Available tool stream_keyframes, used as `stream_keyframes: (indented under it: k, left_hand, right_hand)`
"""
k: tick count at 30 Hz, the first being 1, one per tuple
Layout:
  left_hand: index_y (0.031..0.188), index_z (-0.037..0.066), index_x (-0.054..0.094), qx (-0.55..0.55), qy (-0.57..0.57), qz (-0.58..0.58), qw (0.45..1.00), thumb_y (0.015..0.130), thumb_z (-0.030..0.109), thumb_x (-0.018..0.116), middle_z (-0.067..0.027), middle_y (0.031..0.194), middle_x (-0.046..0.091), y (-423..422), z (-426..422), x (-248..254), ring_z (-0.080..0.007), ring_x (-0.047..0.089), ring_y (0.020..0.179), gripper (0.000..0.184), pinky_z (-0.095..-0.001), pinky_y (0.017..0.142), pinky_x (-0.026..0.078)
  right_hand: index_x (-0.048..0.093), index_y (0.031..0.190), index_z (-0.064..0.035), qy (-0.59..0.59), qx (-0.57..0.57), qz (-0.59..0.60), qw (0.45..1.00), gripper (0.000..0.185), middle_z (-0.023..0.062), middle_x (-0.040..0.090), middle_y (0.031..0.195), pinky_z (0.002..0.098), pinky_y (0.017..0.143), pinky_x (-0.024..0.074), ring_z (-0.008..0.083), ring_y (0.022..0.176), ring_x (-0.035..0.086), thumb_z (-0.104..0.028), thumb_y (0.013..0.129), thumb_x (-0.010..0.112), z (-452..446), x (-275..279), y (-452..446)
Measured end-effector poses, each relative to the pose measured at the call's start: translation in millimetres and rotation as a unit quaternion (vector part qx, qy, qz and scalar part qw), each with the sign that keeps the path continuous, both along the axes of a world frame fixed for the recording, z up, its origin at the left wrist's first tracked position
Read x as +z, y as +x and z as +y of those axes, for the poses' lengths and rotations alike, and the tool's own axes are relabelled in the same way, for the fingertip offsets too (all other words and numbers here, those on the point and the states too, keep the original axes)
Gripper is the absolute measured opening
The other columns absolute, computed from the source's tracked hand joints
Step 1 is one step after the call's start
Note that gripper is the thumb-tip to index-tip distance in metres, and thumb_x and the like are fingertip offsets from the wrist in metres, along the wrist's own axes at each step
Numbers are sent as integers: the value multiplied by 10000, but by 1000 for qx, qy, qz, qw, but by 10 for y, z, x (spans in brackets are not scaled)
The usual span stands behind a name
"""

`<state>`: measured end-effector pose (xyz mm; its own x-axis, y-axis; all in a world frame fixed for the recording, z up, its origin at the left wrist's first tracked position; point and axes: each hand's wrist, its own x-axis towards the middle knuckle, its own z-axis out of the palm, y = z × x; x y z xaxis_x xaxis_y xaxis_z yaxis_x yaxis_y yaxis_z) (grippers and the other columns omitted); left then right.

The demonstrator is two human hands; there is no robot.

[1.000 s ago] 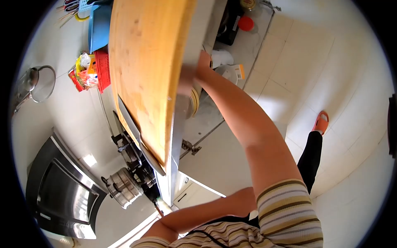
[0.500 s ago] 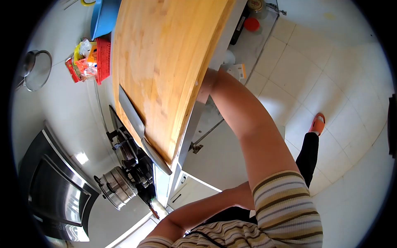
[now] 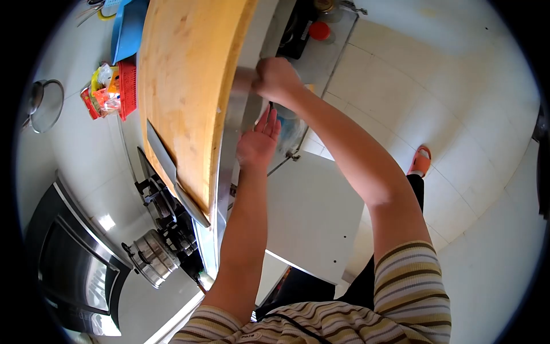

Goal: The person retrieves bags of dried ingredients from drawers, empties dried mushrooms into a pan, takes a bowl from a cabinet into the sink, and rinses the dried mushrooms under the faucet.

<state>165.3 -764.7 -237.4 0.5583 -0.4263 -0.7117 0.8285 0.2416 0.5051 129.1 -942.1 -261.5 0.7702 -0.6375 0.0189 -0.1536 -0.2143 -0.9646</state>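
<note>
My right hand [image 3: 278, 80] is closed in a fist over the open cabinet, just off the worktop's front edge. A small dark tip shows beneath it, but what it grips is hidden. Below it my left hand [image 3: 259, 143] is held palm up, its fingers stretched toward the right hand, holding nothing that I can see. A clear, bluish plastic bag or container [image 3: 291, 133] lies in the cabinet beside the left fingers. The large wooden cutting board [image 3: 189, 74] is left of both hands, and a kitchen knife [image 3: 166, 157] lies along its edge.
The cabinet door [image 3: 309, 212] hangs open below my hands. Inside stand a red-lidded jar [image 3: 319, 31] and a black box-like item [image 3: 298, 34]. Behind the board are a red basket [image 3: 128, 89] and a blue basin [image 3: 129, 31]. A steel pot [image 3: 153, 258] sits by the stove.
My right hand has come up out of the cabinet into sight, now closed. My left hand has reached forward from my body to just below it. The view has shifted slightly.
</note>
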Motion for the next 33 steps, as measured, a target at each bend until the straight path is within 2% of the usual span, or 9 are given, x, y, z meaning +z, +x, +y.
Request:
stream_keyframes:
  k: [4,5,8,11,14,17,21,27,33]
  left_hand:
    - [1357,20,283,-67,18,15,997,885,106,432,-186,1318,415,-334,-45,-180,-410,403,1239,502,-413,853,509]
    - [1324,-21,304,-81,63,23,994,820,-19,390,-209,1290,432,-509,-86,-108,-432,409,1228,511,-359,789,549]
    - [1298,-30,326,-109,108,74,985,812,-29,401,-209,1247,463,-948,-157,40,-405,485,1161,492,-386,795,545]
    - [1284,-13,341,-165,110,52,979,781,-55,424,-196,1219,485,-1332,-231,352,-372,554,1068,511,-406,791,544]
    - [1258,-22,362,-187,133,37,973,748,-78,452,-185,1190,505,-1676,-443,971,-338,578,1021,520,-416,792,539]
    - [1240,-29,383,-194,113,20,974,731,-84,477,-179,1174,519,-1972,-651,1651,-331,565,1050,521,-429,813,528]
    - [1248,-29,396,-217,104,19,970,716,-73,501,-168,1167,531,-2185,-556,2190,-327,539,1095,544,-454,866,499]
    - [1266,-27,414,-232,-4,-22,972,692,-23,530,-164,1199,535,-2534,-314,2952,-329,551,1082,586,-458,912,470]
    - [1260,-41,403,-145,1,-58,988,718,3,480,-185,1153,556,-2811,118,3304,-345,605,973,549,-440,827,524]
  right_hand:
    - [522,649,37,38,-29,-24,999,168,181,554,586,388,551,471,312,583,591,-104,617,607,23,-128,-815]
    - [536,648,25,108,-34,1,994,161,202,561,625,404,576,475,348,626,589,-125,637,592,-3,-99,-1051]
    - [556,690,-17,323,-7,100,941,190,183,593,669,402,611,491,348,668,610,-192,755,590,-261,285,-1801]
    - [574,814,-64,-26,-157,90,983,146,140,618,676,405,633,504,334,652,620,-207,820,601,-833,524,-2415]
    - [544,1089,-107,-352,-361,146,851,280,137,586,1111,418,647,508,302,885,599,-132,811,567,-1826,1206,-2979]
    - [448,1256,-125,-409,-389,274,779,491,93,461,1305,409,730,522,300,1036,539,-122,784,581,-2664,1571,-3267]
    - [400,1302,-124,-246,-107,584,766,565,77,467,1310,427,944,451,335,1203,425,-246,784,588,-3188,1431,-3260]
    - [666,949,-38,-229,-31,510,829,241,171,652,1007,407,787,523,326,950,631,-134,777,526,-2732,1404,-3382]
    - [632,842,32,-183,17,305,935,271,249,642,828,427,685,516,356,781,644,-149,647,585,-1631,865,-3204]
